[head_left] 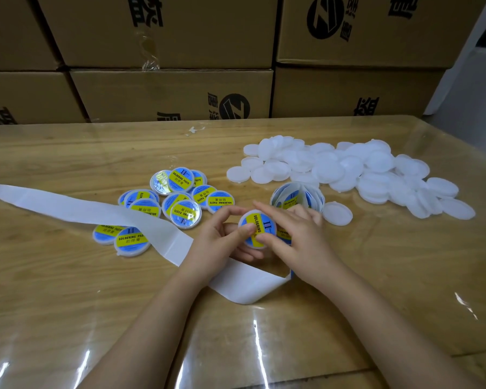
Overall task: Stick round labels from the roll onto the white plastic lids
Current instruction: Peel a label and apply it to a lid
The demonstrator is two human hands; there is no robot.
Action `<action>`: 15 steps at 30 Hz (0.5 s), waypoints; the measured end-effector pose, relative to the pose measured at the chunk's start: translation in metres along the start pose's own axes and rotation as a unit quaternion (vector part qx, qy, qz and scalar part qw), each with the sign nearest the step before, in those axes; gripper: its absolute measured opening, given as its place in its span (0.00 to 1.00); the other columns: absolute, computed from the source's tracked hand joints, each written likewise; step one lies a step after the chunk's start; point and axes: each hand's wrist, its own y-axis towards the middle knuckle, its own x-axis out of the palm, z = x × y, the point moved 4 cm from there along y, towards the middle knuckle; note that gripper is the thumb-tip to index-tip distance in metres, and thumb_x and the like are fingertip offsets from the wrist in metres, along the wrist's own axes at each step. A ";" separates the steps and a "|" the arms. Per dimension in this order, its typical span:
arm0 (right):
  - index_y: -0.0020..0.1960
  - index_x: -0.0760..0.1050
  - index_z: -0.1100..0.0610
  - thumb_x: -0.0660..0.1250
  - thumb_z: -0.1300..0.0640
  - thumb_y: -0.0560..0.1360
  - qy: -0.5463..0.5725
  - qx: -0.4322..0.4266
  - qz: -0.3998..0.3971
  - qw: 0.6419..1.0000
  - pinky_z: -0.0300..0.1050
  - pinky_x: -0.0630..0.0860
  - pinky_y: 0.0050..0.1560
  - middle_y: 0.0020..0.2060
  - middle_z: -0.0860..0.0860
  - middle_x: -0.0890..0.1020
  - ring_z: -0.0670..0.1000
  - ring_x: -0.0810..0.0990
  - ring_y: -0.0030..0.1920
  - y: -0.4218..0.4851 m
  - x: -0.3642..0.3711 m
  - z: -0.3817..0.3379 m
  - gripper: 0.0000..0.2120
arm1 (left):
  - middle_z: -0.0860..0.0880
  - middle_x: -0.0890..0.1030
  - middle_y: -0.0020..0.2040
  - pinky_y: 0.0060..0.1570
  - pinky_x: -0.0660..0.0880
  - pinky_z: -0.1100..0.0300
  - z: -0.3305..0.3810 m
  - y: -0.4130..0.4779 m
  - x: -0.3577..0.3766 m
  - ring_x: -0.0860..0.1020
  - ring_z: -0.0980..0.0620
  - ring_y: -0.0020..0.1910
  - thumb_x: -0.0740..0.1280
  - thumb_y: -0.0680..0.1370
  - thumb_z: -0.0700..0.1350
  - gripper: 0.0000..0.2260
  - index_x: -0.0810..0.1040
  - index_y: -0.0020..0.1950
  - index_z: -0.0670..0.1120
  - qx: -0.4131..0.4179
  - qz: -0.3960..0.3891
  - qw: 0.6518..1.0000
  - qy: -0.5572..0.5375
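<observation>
One lid in hand: lid (261, 223) is held over the table's (376, 276) middle, soldering-paste label (254, 219) facing up.
Left hand (222, 234): cradles the lid from beneath, thumb on the label.
Right hand (295, 234): fingers fairly straight, thumb pressing the label's near edge.
Doing it well: probably rub from centre outward, leaving no bubbles or lifted rim.
Supplies: label roll (296, 196) just behind; blank lids (348, 169) toward the far right corner; labelled lids (180, 197) left.
</observation>
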 end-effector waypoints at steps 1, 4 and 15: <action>0.66 0.73 0.46 0.66 0.51 0.74 0.007 0.003 0.003 1.000 0.37 0.53 0.58 0.36 0.33 0.69 0.42 0.66 0.45 0.000 -0.001 0.001 0.20 | 0.42 0.84 0.36 0.31 0.79 0.61 0.000 0.000 0.000 0.83 0.44 0.34 0.68 0.72 0.48 0.12 0.75 0.54 0.48 -0.002 0.000 1.000 0.000; 0.63 0.75 0.44 0.60 0.50 0.75 0.019 0.019 0.009 1.000 0.42 0.56 0.60 0.32 0.39 0.68 0.40 0.69 0.43 0.000 -0.002 0.003 0.17 | 0.42 0.84 0.36 0.31 0.78 0.61 0.000 0.000 0.000 0.83 0.43 0.34 0.66 0.73 0.49 0.12 0.75 0.54 0.48 -0.006 -0.002 1.000 -0.002; 0.50 0.76 0.43 0.67 0.47 0.74 0.044 0.035 0.024 0.998 0.42 0.59 0.60 0.29 0.44 0.74 0.42 0.73 0.44 0.000 0.001 0.008 0.05 | 0.44 0.83 0.38 0.36 0.81 0.57 -0.001 -0.001 0.004 0.82 0.47 0.32 0.65 0.74 0.50 0.11 0.77 0.54 0.49 -0.008 -0.025 0.998 0.060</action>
